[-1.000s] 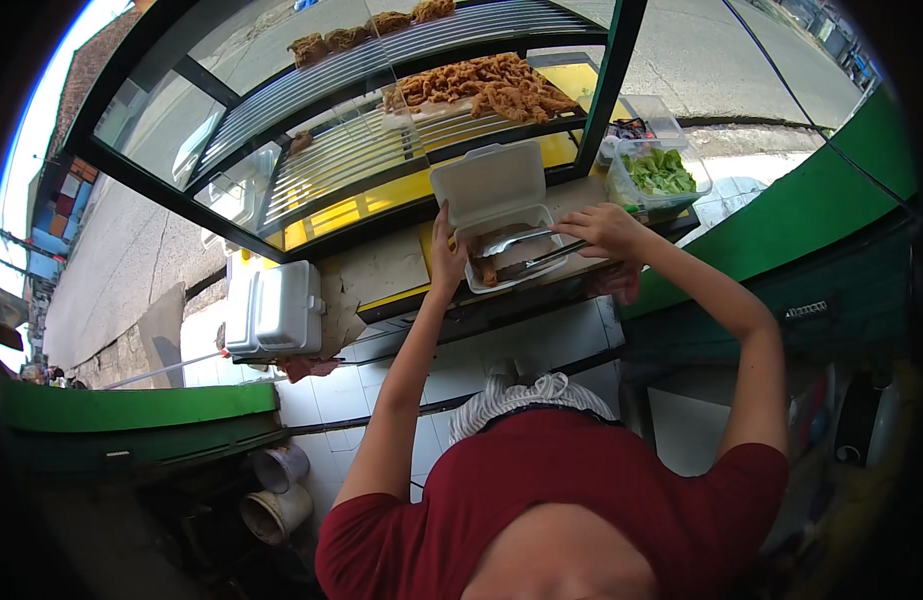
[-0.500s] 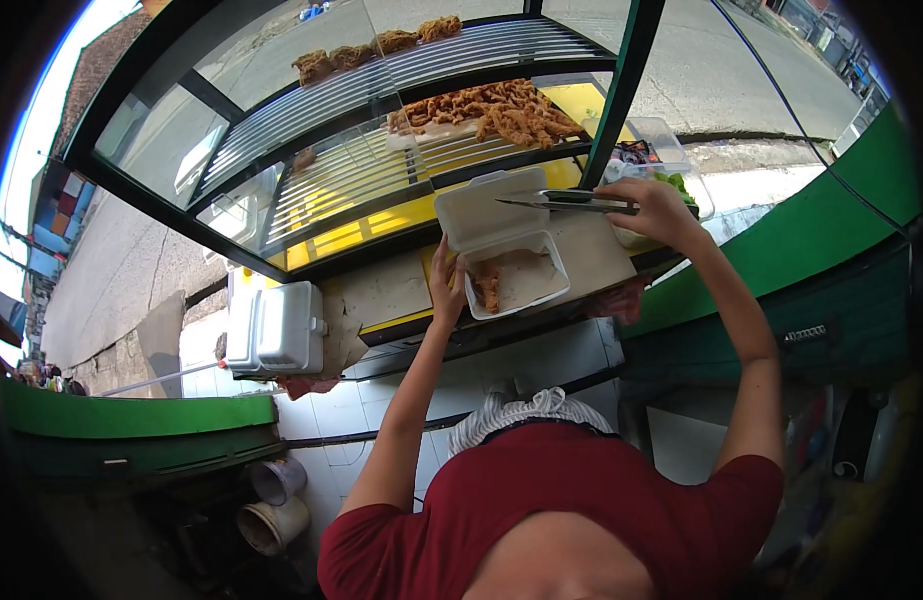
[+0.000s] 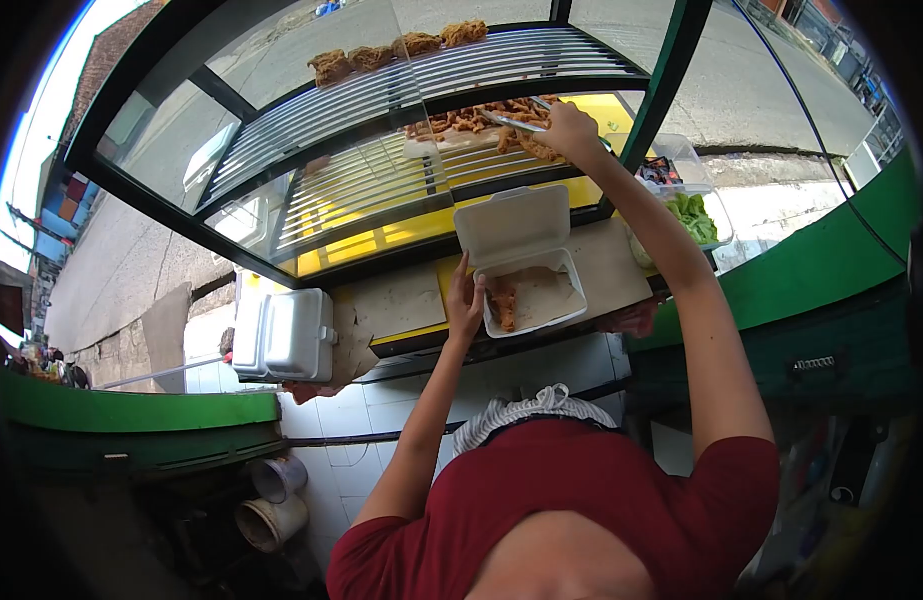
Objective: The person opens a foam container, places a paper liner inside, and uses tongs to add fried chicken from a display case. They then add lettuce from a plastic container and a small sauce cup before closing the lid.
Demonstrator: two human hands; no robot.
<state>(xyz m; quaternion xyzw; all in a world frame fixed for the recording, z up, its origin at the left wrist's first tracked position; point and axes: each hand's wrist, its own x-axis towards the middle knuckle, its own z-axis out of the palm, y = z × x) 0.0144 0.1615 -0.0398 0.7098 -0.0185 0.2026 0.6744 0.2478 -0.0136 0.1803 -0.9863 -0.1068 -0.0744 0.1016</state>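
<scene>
My left hand (image 3: 465, 303) grips the left edge of an open white foam takeaway box (image 3: 566, 306), its lid (image 3: 511, 222) tipped back. Inside, a piece of fried chicken (image 3: 505, 303) lies at the left on brown paper (image 3: 543, 288). My right hand (image 3: 573, 135) is closed around metal tongs (image 3: 519, 123) and reaches into the glass display case. The tongs' jaws are over the pile of fried pieces (image 3: 469, 117) on the lower rack; whether they pinch one, I cannot make out. Larger fried chicken pieces (image 3: 416, 44) sit on the upper rack.
Closed foam boxes (image 3: 299, 335) are stacked left on the counter (image 3: 391, 280). A clear tub of lettuce (image 3: 693, 217) stands at right beside the case's dark green post (image 3: 671, 85). Green side walls (image 3: 811, 270) flank me; buckets (image 3: 271, 520) stand on the floor at left.
My right hand has moved up and left with the tongs, from above the open box into the case over the fried pieces. My left hand stays at the box. The view has shifted slightly.
</scene>
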